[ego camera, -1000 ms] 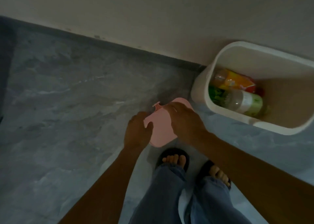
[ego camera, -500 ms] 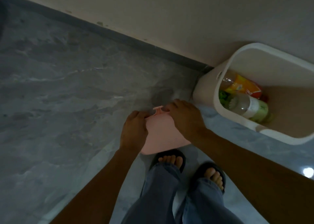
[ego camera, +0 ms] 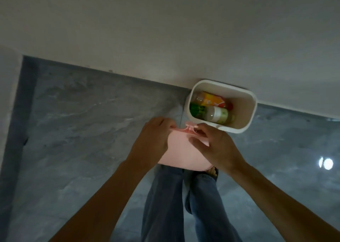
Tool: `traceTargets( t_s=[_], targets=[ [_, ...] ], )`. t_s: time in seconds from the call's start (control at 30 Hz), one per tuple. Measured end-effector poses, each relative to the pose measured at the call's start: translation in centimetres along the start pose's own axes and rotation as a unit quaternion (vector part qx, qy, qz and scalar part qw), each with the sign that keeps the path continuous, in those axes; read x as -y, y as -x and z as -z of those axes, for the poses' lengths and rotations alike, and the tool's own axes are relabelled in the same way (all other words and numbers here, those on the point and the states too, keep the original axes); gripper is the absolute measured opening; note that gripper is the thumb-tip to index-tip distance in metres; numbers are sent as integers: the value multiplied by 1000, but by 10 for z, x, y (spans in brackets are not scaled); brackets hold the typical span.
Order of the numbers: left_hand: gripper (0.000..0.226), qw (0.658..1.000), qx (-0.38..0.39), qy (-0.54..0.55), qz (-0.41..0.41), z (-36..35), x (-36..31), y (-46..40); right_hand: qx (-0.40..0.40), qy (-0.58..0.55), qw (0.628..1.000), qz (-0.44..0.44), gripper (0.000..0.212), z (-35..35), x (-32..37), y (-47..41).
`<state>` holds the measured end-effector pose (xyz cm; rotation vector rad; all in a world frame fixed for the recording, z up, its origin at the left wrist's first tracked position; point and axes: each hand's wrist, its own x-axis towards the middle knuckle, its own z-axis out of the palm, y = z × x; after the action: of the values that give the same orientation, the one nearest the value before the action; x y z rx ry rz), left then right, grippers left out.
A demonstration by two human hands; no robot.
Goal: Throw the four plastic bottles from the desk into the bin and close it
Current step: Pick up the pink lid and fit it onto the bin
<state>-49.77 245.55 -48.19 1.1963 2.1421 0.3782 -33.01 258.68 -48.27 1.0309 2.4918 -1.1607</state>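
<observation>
A white bin (ego camera: pixel 251 113) stands open on the floor against the wall. Inside it lie plastic bottles: one with an orange label (ego camera: pixel 211 99), one with a white and green label (ego camera: pixel 218 115), and a green one (ego camera: pixel 196 110) partly under them. I hold a pink lid (ego camera: pixel 181 152) flat in the air in front of the bin, above my legs. My left hand (ego camera: pixel 150 139) grips its left edge. My right hand (ego camera: pixel 214 146) grips its right edge, fingertips at the small handle on the far rim.
The floor (ego camera: pixel 82 131) is grey marbled tile; a pale wall (ego camera: pixel 165 39) runs behind the bin. My legs in jeans (ego camera: pixel 165 195) and sandalled feet stand just below the lid. A bright light reflection (ego camera: pixel 325 163) shows on the floor at right.
The lid has come up off the floor and both hands hold it higher. The view has pulled back, so the bin looks smaller and further away.
</observation>
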Motion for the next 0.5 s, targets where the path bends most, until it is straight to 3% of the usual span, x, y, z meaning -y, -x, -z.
traceTargets(
  t_s=[0.1,0.27,0.5],
  targets=[
    [43,998,-11,-20,-60,16,-40,-12,-19,-80,995,-62,41,44,2,21],
    [49,989,-11,-41,-144,23,-94,-29,-52,-103,989,-96,43,98,-4,36],
    [23,983,-69,-17,-171,18,-119,-55,-165,-31,986,-3,22,125,-29,44]
  ],
)
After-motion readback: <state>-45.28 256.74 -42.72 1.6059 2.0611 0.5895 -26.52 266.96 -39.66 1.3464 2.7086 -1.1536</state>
